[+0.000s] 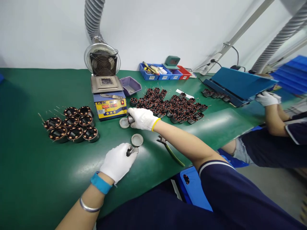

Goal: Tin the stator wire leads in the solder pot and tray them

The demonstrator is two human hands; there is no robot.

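closest to the camera, the left hand (118,162) in a white glove is resting on the green bench (28,179), its fingers pinching together on a small dark tool (129,151), likely tweezers, though it is too small to tell. just beyond it a round grey tin (137,140) is sitting open on the mat. farther out, the right hand (142,118) is closing around a coil-wound stator (130,119), holding it beside a second shallow tin (124,123), right in front of the solder pot (109,101). judging by this, the stator's wire leads are being prepared at the tin before dipping. a big pile of stators (172,105) is lying to the right, a neater group (70,124) to the left. green-handled cutters (170,151) are lying near the right forearm. a co-worker's gloved hand (266,99) is working at a blue tray (240,84).
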